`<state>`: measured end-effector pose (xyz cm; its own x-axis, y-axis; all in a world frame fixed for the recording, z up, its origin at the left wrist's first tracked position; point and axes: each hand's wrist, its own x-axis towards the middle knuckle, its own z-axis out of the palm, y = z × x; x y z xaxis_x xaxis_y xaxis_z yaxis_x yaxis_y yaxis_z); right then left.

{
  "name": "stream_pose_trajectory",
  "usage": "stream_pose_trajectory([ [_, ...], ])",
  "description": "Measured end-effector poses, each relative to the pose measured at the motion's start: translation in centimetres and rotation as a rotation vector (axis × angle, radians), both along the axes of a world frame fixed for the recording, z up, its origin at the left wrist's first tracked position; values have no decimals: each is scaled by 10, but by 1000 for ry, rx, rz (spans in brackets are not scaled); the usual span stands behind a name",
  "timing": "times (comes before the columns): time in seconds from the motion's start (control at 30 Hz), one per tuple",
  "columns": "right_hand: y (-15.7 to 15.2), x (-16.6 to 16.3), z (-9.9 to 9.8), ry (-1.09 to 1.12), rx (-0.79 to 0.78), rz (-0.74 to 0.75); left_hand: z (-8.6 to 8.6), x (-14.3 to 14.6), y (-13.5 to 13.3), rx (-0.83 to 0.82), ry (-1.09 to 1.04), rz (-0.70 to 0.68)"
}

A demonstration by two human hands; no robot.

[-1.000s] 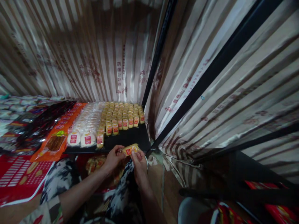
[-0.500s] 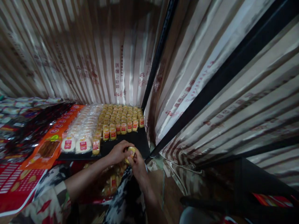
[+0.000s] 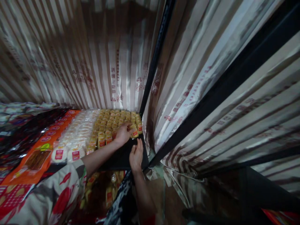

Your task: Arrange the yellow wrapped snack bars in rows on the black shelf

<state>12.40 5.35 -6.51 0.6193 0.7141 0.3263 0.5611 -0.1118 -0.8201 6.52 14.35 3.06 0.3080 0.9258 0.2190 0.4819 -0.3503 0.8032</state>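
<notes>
My left hand (image 3: 123,135) reaches over the shelf and pinches a small yellow wrapped snack cake (image 3: 134,133) with a red label. That cake is at the front of the right end of the yellow rows, beside another yellow cake (image 3: 140,128). Just below it, my right hand (image 3: 136,156) is raised with its fingers stretched out and nothing in it. Rows of matching yellow cakes (image 3: 101,139) stand upright on the black shelf (image 3: 119,157), partly hidden behind my left hand.
White round wrapped cakes (image 3: 76,153) and orange snack packs (image 3: 37,159) line the shelf to the left. Below the shelf, more yellow packets (image 3: 109,195) lie in a container. A black post (image 3: 156,59) and striped curtains (image 3: 112,40) border the shelf.
My left hand has moved from below the shelf edge up to the yellow rows with the snack cake. My right hand has let go of the cake and opened. The view has shifted slightly.
</notes>
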Motion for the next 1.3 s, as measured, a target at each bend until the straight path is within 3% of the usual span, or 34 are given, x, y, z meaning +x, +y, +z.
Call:
stream_pose_trajectory([
  [0.17,-1,5,-6,55,93,-47,-5,36,10,114,175,-54],
  [0.33,2,17,-14,91,73,-21,-8,54,13,245,407,-125],
  [0.5,14,23,-3,35,52,-21,-9,61,14,364,549,-158],
  [0.7,27,33,9,-87,24,12,-11,66,22,393,568,-178],
  [0.87,35,38,3,-113,37,9,-11,64,31,415,585,-267],
  [1.3,44,39,-9,-190,9,-5,-4,62,39,359,657,-280],
])
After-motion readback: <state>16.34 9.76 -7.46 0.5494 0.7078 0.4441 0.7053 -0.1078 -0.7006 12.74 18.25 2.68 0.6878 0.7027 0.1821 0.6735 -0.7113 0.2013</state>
